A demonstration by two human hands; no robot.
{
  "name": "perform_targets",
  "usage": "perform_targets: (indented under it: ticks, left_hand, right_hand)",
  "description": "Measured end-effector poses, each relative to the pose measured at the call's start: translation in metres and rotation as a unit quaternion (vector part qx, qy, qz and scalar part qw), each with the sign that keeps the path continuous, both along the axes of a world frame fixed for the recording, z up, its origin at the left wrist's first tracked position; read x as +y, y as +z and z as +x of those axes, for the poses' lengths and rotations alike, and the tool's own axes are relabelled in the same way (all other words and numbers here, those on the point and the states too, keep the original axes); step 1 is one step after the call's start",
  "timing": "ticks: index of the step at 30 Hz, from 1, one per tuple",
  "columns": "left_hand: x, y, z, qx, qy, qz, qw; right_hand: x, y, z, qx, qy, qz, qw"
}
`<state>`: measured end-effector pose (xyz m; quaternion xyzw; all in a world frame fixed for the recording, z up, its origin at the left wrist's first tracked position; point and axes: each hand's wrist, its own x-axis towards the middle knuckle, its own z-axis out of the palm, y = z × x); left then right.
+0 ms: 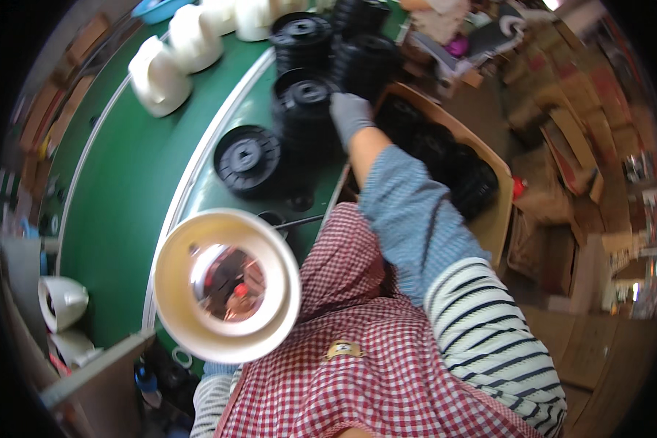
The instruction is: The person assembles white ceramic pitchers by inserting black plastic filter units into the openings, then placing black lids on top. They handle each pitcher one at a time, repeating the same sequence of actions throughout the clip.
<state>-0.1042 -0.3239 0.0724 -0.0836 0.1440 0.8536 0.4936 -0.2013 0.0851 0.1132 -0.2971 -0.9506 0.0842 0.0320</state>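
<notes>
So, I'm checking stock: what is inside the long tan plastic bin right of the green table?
Inside the tan plastic bin, dark black pieces lie heaped. They cover much of its floor, and the blue fabric sleeve hides part; anything beneath cannot be seen.

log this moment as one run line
right hand: gloved, at black disc stack | left hand: hidden | cream housing: opening facing camera | green surface: more cream housings

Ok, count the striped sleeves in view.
2. The right striped sleeve is at the lower right, beside the checked apron; the left striped sleeve is at the lower edge, partly hidden.
</notes>
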Motion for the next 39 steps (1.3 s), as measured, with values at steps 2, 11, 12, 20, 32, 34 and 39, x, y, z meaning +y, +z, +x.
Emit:
perform_targets:
  ticks: [2, 11, 12, 20, 32, 34, 39]
  left_hand:
    - [-0.009, 0.002, -0.001, 0.004, 0.008, -0.011, 1.0]
    - [0.032, 0.013, 0.0, 0.034, -0.069, 0.005, 0.997]
    - [0.038, 0.015, 0.002, 0.034, -0.078, 0.011, 0.996]
    - [0.077, 0.031, 0.034, 0.025, -0.137, 0.07, 0.988]
    - [0.097, 0.045, 0.07, -0.002, -0.154, 0.14, 0.978]
    - [0.099, 0.047, 0.07, -0.004, -0.159, 0.143, 0.977]
    - [0.103, 0.045, 0.071, -0.015, -0.176, 0.159, 0.971]
  right_hand:
    - [-0.016, 0.018, -0.008, 0.123, -0.184, -0.21, 0.952]
    - [-0.005, 0.098, 0.172, 0.417, 0.154, -0.259, 0.858]
    - [0.012, 0.078, 0.207, 0.424, 0.252, 0.059, 0.868]
    - [-0.087, 0.093, 0.423, -0.049, 0.176, -0.715, 0.675]
    - [-0.089, 0.066, 0.438, -0.03, 0.209, -0.71, 0.671]
    - [-0.085, 0.074, 0.444, 0.08, 0.138, -0.811, 0.562]
    - [-0.069, 0.102, 0.426, 0.477, 0.183, -0.654, 0.558]
